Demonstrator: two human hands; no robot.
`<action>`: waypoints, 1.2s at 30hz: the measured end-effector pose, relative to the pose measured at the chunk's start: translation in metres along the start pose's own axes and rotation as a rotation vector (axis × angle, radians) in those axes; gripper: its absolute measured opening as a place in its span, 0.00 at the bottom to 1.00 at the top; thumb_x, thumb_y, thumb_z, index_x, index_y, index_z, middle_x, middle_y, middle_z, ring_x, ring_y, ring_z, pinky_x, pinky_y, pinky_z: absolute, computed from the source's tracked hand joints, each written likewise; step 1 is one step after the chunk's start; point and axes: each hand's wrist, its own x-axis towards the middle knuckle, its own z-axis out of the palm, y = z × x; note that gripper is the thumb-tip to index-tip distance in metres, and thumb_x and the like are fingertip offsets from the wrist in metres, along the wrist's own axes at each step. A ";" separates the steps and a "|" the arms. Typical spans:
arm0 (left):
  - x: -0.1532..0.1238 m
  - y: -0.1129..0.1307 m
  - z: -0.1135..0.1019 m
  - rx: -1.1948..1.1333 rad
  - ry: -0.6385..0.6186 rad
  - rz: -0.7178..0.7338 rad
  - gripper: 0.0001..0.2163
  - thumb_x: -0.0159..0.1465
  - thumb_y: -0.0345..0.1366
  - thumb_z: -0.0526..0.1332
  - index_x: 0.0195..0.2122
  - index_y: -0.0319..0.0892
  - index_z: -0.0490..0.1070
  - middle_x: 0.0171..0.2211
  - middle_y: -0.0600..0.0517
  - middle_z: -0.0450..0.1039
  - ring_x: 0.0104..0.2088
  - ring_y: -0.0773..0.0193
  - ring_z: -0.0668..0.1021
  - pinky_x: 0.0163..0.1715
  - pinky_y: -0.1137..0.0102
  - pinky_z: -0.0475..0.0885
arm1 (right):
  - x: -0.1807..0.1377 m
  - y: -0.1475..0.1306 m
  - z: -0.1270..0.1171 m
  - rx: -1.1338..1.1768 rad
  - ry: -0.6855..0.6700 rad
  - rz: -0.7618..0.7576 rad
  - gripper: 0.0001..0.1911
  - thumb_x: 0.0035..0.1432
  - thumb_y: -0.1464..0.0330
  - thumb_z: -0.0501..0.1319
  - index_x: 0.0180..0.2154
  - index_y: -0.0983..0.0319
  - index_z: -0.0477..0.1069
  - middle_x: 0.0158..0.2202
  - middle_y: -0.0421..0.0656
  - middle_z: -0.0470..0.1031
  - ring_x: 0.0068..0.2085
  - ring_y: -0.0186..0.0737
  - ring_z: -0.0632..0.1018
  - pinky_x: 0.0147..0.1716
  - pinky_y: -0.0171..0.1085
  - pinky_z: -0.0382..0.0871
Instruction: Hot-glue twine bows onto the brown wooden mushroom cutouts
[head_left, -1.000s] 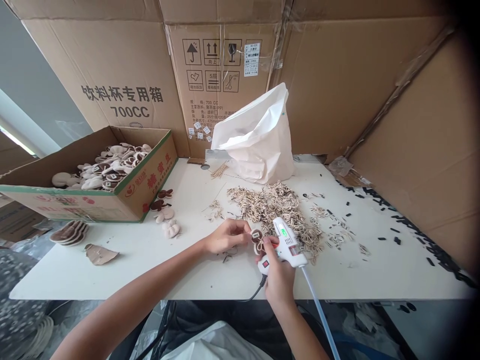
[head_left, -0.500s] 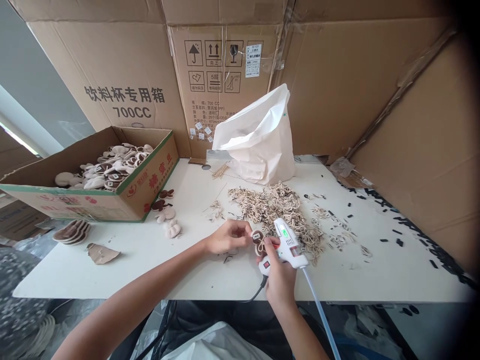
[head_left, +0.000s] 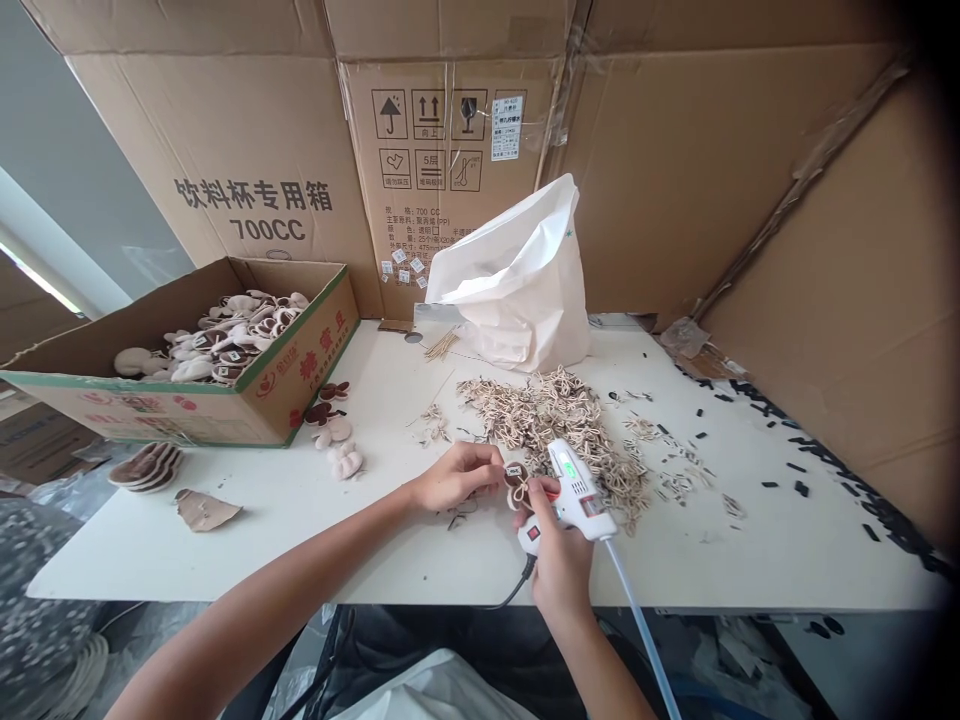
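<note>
My right hand (head_left: 561, 560) grips a white hot glue gun (head_left: 576, 490) with a green light on its side. A clear glue stick (head_left: 634, 600) trails from its back end. Between that hand's thumb and fingers is a small brown and pale plush piece (head_left: 515, 474) with a white label and a beige cord loop on it. My left hand (head_left: 461, 476) is closed in a pinch at the piece's left edge. What lies between its fingertips is too small to make out. Behind the gun spreads a pile of beige cord loops (head_left: 555, 410).
An open carton (head_left: 225, 405) full of plush pieces stands at left. Nearby lie loose plush pieces (head_left: 341, 455), a stack of brown pieces (head_left: 146, 467) and a cardboard scrap (head_left: 206, 510). A white bag (head_left: 525, 300) stands behind the pile. Black bits (head_left: 801, 489) litter the right side.
Both hands keep nearly the same pose around the plush piece and the glue gun. The whole view has shifted slightly downward in the frame.
</note>
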 end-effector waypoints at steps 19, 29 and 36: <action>-0.001 -0.001 -0.001 -0.019 -0.053 -0.011 0.13 0.66 0.42 0.67 0.33 0.37 0.70 0.29 0.53 0.69 0.28 0.70 0.68 0.30 0.73 0.62 | 0.000 -0.001 0.000 -0.019 0.017 -0.006 0.21 0.52 0.54 0.77 0.37 0.60 0.73 0.27 0.37 0.74 0.22 0.33 0.72 0.18 0.31 0.61; 0.000 0.004 0.001 0.017 -0.029 -0.052 0.13 0.68 0.43 0.62 0.33 0.38 0.72 0.28 0.51 0.72 0.30 0.67 0.72 0.32 0.72 0.65 | 0.000 -0.001 0.000 -0.027 0.012 0.001 0.22 0.52 0.54 0.77 0.37 0.60 0.73 0.28 0.39 0.75 0.21 0.34 0.72 0.19 0.32 0.61; -0.001 0.003 0.001 0.036 -0.006 -0.032 0.15 0.70 0.43 0.58 0.30 0.38 0.71 0.26 0.52 0.70 0.28 0.67 0.70 0.31 0.72 0.65 | 0.001 0.002 -0.002 -0.040 0.007 -0.008 0.22 0.52 0.53 0.76 0.38 0.60 0.74 0.28 0.39 0.76 0.21 0.34 0.72 0.19 0.33 0.62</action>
